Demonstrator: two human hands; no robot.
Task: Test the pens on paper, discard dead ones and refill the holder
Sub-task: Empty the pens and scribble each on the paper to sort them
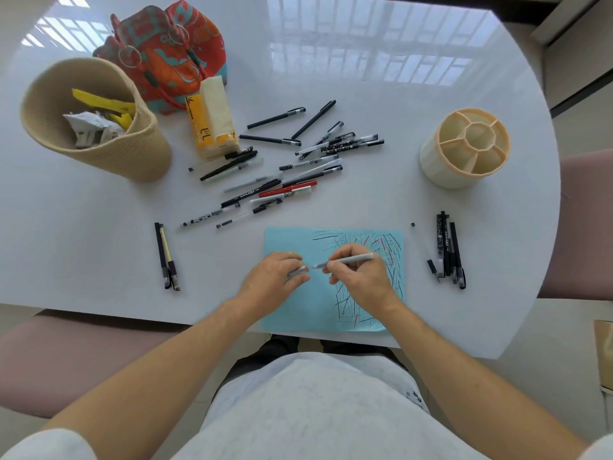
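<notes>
A light blue sheet of paper [298, 310] lies at the table's near edge, its right half covered in black and red scribbles. My right hand [358, 277] grips a pale grey pen [351, 259] over the sheet, tip pointing left. My left hand [275, 277] is closed on that pen's grey cap [296, 273], a short gap from the tip. A loose pile of several pens [285, 171] sits mid-table. The cream divided pen holder [464, 147] stands at the right with nothing in it. Two pens [167, 257] lie at the left, several pens [447, 250] at the right.
A woven beige basket [96, 121] with crumpled paper and yellow scraps stands at the far left. Behind it are a red patterned bag [166, 51] and a yellow tissue pack [212, 121]. Pink chairs [587, 224] flank the white round table [381, 78].
</notes>
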